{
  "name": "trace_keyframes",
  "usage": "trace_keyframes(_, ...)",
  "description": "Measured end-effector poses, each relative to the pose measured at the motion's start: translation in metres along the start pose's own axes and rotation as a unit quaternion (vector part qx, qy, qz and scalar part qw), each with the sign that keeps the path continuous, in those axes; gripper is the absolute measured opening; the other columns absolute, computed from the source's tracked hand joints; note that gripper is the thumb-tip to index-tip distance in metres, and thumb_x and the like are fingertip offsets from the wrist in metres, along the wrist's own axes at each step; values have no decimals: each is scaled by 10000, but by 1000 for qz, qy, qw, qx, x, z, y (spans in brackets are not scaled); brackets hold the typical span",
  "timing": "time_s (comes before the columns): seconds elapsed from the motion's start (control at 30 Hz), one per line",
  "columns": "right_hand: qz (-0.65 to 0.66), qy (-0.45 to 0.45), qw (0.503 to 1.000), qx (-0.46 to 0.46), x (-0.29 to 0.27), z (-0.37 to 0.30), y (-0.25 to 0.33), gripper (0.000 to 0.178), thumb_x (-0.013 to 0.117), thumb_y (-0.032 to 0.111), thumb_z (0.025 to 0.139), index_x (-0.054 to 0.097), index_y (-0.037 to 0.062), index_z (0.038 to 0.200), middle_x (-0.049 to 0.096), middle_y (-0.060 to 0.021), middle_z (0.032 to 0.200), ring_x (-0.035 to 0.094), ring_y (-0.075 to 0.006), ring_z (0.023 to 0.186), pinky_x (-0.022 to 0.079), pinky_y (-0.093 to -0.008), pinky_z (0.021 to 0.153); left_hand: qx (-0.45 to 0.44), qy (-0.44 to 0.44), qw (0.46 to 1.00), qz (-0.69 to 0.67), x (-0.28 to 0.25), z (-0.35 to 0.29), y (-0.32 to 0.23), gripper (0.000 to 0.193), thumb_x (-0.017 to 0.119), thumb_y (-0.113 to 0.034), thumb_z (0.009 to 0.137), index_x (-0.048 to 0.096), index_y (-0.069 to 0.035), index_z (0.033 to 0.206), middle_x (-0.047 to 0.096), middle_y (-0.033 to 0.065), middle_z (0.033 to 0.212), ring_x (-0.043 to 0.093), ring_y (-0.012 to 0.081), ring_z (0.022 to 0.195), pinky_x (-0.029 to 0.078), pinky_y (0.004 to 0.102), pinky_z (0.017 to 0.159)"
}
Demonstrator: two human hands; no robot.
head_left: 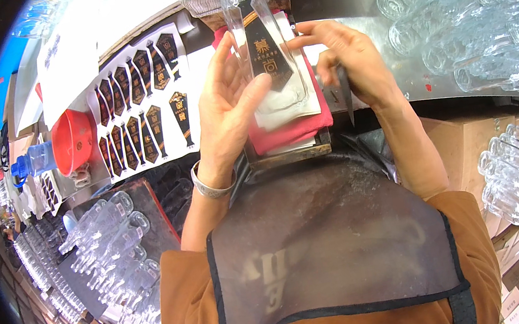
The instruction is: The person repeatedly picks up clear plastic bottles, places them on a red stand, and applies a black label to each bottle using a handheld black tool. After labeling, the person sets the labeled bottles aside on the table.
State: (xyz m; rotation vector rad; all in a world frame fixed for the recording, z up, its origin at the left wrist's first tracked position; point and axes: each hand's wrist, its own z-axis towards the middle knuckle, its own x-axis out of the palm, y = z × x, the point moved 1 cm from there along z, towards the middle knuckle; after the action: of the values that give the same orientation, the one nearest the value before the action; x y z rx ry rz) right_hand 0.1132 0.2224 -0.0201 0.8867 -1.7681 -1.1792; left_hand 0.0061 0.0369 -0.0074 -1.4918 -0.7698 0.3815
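A clear glass bottle (294,91) lies on a padded stand, its neck pointing away from me. A black tie-shaped label (269,41) with gold marks is on its face. My left hand (227,100) curves along the bottle's left side, with the thumb over the glass beside the label. On the right, my right hand (354,59) reaches its forefinger to the bottle's edge. Its lower fingers are curled round a dark, pointed, blade-like tool (347,96) that hangs downward. Under the bottle are white sheets and a red cloth (292,136).
Left of the stand lies a white sheet (166,112) of similar black labels, beside a red bowl (74,141) and a blue-capped jug (40,159). Glass bottles crowd the right bench (478,18) and the lower left (111,242). Cardboard boxes (460,147) stand right.
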Motion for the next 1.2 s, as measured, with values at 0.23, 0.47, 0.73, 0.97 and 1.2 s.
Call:
trace_keyframes(0.23,251,-177,952,8,-30,16,-10,302,581,340,1012,641,53,1084,678,-45,988,639,-129,807,526,-299,698,-9,-2,1000,7,0,2,-1,787,692,1,900,233,31,1539,372,252,1519,363,312,1433,327,411,1171)
trace_keyframes(0.47,78,-29,990,-112,-12,22,22,265,637,90,935,638,-4,1182,690,-55,1067,642,-116,969,522,-265,876,-17,-6,1000,9,1,3,-5,797,691,23,887,233,36,1539,434,231,1472,450,280,1363,367,396,1139)
trace_keyframes(0.73,-380,-5,846,-373,16,60,79,296,629,66,899,672,31,1189,709,-97,1050,668,-172,925,524,-292,849,-8,-8,1000,16,5,1,-6,807,692,14,888,228,19,1547,464,210,1457,495,256,1327,417,387,1108)
trace_keyframes(0.97,-490,22,769,-410,30,75,106,297,628,87,859,671,22,1146,695,-135,984,682,-251,883,529,-344,788,-1,-19,999,38,3,0,-3,825,725,-37,873,247,11,1543,471,213,1453,505,258,1317,428,398,1097)
trace_keyframes(1.2,-523,12,726,-448,36,70,114,219,650,67,833,678,49,1050,688,-115,972,655,-298,913,516,-372,793,11,-22,998,62,7,2,-6,824,727,-41,869,250,25,1538,506,206,1427,543,250,1272,448,386,1073)
